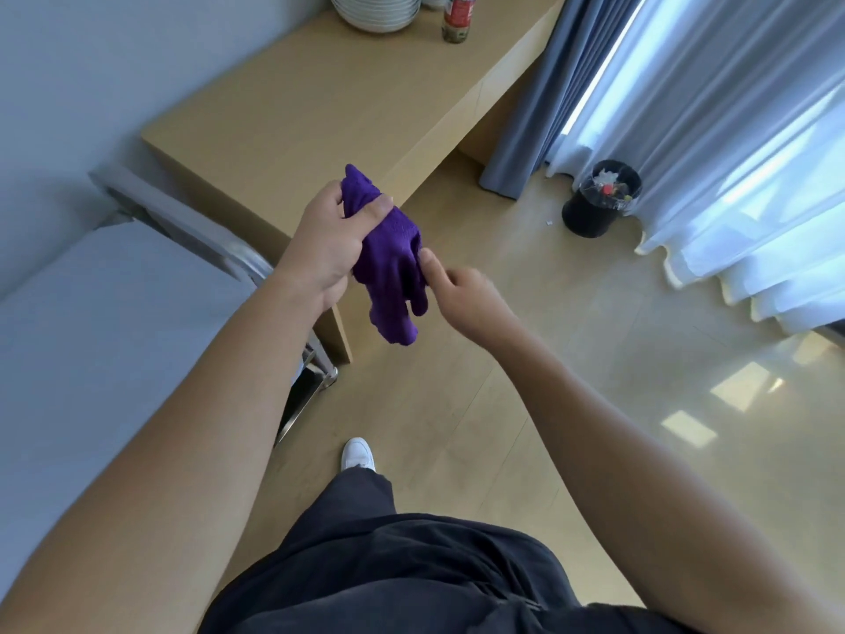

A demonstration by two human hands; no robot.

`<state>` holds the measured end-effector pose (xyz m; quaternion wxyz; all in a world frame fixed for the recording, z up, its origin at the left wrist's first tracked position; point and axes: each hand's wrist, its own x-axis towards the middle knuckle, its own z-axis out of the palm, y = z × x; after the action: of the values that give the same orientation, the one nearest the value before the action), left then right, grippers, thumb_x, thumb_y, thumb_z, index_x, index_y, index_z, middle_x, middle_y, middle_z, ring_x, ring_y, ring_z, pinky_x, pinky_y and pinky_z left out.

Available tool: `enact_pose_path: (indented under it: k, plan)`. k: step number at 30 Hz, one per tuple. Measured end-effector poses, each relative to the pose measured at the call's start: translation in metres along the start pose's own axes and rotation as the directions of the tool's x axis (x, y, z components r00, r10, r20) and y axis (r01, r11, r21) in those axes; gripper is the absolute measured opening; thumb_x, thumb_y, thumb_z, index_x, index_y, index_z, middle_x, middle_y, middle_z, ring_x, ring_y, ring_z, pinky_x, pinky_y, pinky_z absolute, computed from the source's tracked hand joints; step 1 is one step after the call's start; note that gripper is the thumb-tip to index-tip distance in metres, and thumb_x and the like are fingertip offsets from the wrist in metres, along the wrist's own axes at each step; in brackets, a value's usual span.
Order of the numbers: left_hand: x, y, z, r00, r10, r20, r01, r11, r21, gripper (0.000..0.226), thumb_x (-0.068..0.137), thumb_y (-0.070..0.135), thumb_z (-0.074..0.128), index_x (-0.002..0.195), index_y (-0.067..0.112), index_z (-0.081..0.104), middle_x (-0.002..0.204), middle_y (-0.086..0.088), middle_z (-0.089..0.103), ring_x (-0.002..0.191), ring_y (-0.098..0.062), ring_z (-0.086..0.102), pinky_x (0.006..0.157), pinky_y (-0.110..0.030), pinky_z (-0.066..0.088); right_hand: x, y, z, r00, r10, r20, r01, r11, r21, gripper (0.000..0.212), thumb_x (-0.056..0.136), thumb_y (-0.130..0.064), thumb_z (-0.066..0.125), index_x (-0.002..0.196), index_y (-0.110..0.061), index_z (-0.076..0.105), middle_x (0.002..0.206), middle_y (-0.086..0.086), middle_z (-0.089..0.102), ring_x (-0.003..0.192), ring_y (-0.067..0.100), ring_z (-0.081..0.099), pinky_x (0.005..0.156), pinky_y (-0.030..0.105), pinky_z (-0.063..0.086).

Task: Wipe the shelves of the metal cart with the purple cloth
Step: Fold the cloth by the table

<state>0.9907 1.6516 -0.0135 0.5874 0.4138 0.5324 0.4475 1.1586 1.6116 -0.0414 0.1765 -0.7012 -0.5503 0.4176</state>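
Observation:
My left hand grips the bunched purple cloth in mid-air, thumb pressed across its upper part. The cloth hangs down below my fist. My right hand is beside it, thumb and fingertips pinching the cloth's right edge. The metal cart stands at the left; its flat grey top shelf fills the left side, with a shiny handle bar at its far end and a lower frame partly visible under my left forearm. Both hands are to the right of the cart, above the floor.
A light wooden desk stands against the wall beyond the cart, carrying stacked white plates and a bottle. A black waste bin sits by the grey and white curtains. My white shoe is on the wooden floor.

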Motion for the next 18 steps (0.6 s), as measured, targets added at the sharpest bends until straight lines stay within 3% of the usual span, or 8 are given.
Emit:
enact_pose_path:
  k: [1,3,5,7,9,11,15,18]
  plan:
    - [0.01,0.005,0.0,0.999,-0.037,0.024,0.038,0.998,-0.041,0.015,0.09,0.023,0.066,0.096,0.011,0.058,0.093,-0.007,0.066,0.089,-0.021,0.067,0.082,-0.038,0.056,0.007,-0.001,0.004,0.996,0.028,0.087,-0.034,0.997,0.07,0.068,0.093,-0.071,0.032,0.087,-0.01,0.062,0.072,-0.006,0.055,0.07,0.012,0.054,0.065,0.025,0.042]
    - [0.028,0.015,-0.002,0.992,-0.099,0.076,0.106,0.99,-0.092,0.013,0.092,0.019,0.064,0.093,0.006,0.061,0.092,-0.01,0.068,0.089,-0.021,0.068,0.083,-0.035,0.055,0.021,-0.006,0.011,0.984,-0.013,0.176,-0.041,0.953,0.301,0.064,0.091,-0.072,0.036,0.103,-0.018,0.067,0.096,-0.006,0.07,0.092,0.009,0.064,0.088,0.028,0.05]
    - [0.045,0.022,-0.007,0.982,-0.13,0.133,0.144,0.984,-0.101,0.013,0.089,0.014,0.067,0.093,0.002,0.064,0.095,-0.014,0.069,0.093,-0.023,0.069,0.089,-0.036,0.053,0.041,-0.01,0.013,0.991,-0.076,0.106,0.013,0.865,0.501,0.048,0.094,-0.058,0.049,0.117,-0.019,0.064,0.113,0.001,0.071,0.106,0.017,0.066,0.1,0.039,0.051]
    - [0.061,0.025,-0.015,0.957,-0.165,0.237,0.173,0.985,-0.013,0.026,0.082,0.009,0.071,0.106,0.004,0.061,0.105,-0.016,0.067,0.101,-0.026,0.067,0.095,-0.038,0.051,0.057,-0.017,0.009,0.998,-0.057,0.028,0.028,0.782,0.622,0.035,0.098,-0.039,0.056,0.121,-0.013,0.06,0.115,0.007,0.07,0.106,0.022,0.068,0.095,0.044,0.055]
    - [0.073,0.023,-0.022,0.901,-0.24,0.361,0.181,0.965,0.19,0.053,0.077,0.003,0.071,0.126,0.013,0.051,0.114,-0.015,0.067,0.108,-0.024,0.065,0.099,-0.038,0.048,0.071,-0.023,0.006,0.999,-0.029,-0.032,0.042,0.771,0.636,0.027,0.097,-0.033,0.058,0.116,-0.014,0.059,0.111,0.009,0.071,0.102,0.025,0.069,0.089,0.048,0.057]
    - [0.081,0.017,-0.025,0.866,-0.32,0.385,0.186,0.92,0.345,0.075,0.08,-0.006,0.065,0.141,0.025,0.037,0.111,-0.018,0.069,0.106,-0.025,0.067,0.098,-0.038,0.049,0.083,-0.026,0.004,0.997,-0.019,-0.073,0.059,0.79,0.61,0.024,0.095,-0.033,0.061,0.11,-0.014,0.059,0.108,0.01,0.071,0.099,0.028,0.069,0.087,0.052,0.057]
    - [0.097,0.01,-0.021,0.924,-0.287,0.252,0.119,0.843,0.524,0.066,0.091,0.003,0.058,0.143,0.034,0.031,0.112,-0.011,0.067,0.095,-0.025,0.069,0.088,-0.042,0.056,0.108,-0.027,-0.005,0.998,0.004,-0.062,0.03,0.846,0.533,0.032,0.087,-0.035,0.069,0.105,-0.012,0.055,0.106,0.012,0.068,0.098,0.029,0.068,0.085,0.054,0.057]
    - [0.11,0.01,-0.01,0.953,-0.227,0.2,0.07,0.809,0.584,0.056,0.094,0.011,0.054,0.142,0.027,0.032,0.097,-0.001,0.067,0.091,-0.014,0.065,0.075,-0.026,0.052,0.131,-0.027,-0.018,0.999,-0.045,-0.015,0.047,0.932,0.36,0.026,0.088,-0.031,0.065,0.104,-0.012,0.056,0.102,0.009,0.068,0.095,0.026,0.067,0.085,0.047,0.058]
